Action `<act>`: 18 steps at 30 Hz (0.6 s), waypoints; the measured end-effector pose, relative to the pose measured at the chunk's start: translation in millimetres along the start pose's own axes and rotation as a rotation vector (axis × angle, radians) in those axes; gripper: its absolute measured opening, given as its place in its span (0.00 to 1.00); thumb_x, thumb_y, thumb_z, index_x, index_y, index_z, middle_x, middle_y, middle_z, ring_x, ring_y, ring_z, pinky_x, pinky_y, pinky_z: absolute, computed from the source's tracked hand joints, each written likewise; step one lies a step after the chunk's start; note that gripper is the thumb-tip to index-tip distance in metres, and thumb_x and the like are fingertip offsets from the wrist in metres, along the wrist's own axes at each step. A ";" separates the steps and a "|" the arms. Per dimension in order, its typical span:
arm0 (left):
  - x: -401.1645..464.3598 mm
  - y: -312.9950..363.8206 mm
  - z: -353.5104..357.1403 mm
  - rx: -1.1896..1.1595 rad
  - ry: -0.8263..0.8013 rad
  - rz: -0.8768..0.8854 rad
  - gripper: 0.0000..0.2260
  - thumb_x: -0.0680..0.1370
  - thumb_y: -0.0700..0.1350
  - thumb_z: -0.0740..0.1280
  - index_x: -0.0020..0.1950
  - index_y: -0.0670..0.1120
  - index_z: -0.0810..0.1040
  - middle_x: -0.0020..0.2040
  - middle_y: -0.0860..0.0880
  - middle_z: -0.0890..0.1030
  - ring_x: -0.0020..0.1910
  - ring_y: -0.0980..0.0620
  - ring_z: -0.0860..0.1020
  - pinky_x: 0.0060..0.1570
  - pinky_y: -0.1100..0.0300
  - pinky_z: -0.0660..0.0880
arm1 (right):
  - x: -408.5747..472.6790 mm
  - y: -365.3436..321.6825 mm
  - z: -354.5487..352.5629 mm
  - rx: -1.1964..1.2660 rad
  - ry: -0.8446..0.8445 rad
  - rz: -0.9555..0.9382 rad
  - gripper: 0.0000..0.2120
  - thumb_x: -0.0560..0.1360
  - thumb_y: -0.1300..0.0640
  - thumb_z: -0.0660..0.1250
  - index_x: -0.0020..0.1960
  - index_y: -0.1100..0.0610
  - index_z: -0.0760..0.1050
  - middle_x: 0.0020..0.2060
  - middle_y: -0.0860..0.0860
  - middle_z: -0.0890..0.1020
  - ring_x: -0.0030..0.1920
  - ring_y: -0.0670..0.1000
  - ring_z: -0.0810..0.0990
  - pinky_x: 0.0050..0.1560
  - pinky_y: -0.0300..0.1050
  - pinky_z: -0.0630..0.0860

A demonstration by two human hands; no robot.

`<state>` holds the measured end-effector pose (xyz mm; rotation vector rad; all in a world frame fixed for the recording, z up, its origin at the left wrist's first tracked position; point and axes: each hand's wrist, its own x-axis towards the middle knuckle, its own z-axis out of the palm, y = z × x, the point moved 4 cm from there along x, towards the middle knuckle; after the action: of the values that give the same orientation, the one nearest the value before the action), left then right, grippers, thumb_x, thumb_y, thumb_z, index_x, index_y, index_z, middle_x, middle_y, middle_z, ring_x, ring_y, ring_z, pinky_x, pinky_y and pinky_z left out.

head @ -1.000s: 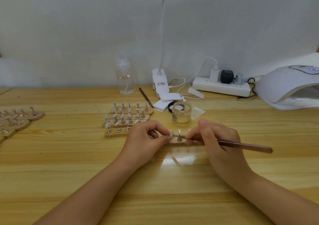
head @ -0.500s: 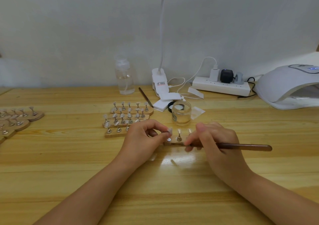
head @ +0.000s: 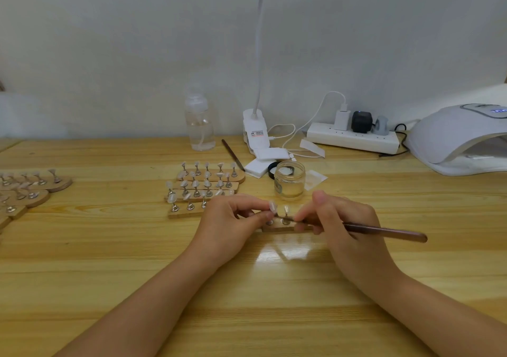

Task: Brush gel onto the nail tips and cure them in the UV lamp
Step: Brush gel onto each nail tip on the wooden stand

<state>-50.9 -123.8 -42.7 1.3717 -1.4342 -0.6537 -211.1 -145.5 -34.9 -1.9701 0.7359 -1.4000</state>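
Over wooden strip (head: 277, 229), brush (head: 384, 231) tip back at nail tip (head: 273, 206)

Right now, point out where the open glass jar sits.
In the head view, the open glass jar stands at table centre, just beyond the hands, right of the nail-tip stands, with its black lid behind it.

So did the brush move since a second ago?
Yes. The brush tilted: its back end sits higher against the table's grain lines, while the right hand grips it by the jar.
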 end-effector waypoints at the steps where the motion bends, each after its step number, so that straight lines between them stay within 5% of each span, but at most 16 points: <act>1: -0.1 0.0 0.1 -0.005 -0.001 -0.002 0.11 0.69 0.39 0.72 0.37 0.57 0.82 0.35 0.59 0.82 0.33 0.58 0.75 0.35 0.70 0.72 | -0.5 1.1 0.1 0.026 0.005 0.019 0.20 0.74 0.46 0.55 0.33 0.52 0.79 0.27 0.49 0.81 0.31 0.41 0.79 0.39 0.30 0.71; 7: 0.7 -1.7 1.6 -0.034 -0.005 -0.019 0.08 0.70 0.37 0.72 0.40 0.51 0.83 0.37 0.53 0.84 0.41 0.46 0.80 0.44 0.59 0.76 | 1.0 -0.8 -1.2 -0.020 0.010 -0.020 0.17 0.75 0.47 0.55 0.38 0.50 0.79 0.32 0.48 0.82 0.37 0.43 0.80 0.37 0.34 0.74; 12: 0.2 -1.3 2.0 -0.043 -0.003 -0.022 0.09 0.70 0.38 0.72 0.39 0.53 0.83 0.36 0.55 0.83 0.40 0.48 0.79 0.40 0.65 0.75 | 0.1 -0.4 -1.5 0.027 0.028 -0.011 0.18 0.74 0.48 0.55 0.34 0.51 0.79 0.28 0.49 0.81 0.32 0.40 0.79 0.38 0.30 0.71; 18: 0.6 -1.2 2.7 -0.033 -0.012 -0.013 0.10 0.70 0.37 0.72 0.39 0.53 0.83 0.36 0.56 0.83 0.41 0.46 0.79 0.43 0.59 0.76 | 0.8 -0.2 0.2 -0.020 -0.010 0.009 0.20 0.75 0.46 0.53 0.35 0.51 0.79 0.31 0.48 0.82 0.36 0.43 0.80 0.43 0.42 0.74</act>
<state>-52.8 -125.3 -44.5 1.3538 -1.4194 -0.6922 -210.7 -145.9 -34.4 -1.9852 0.7562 -1.3818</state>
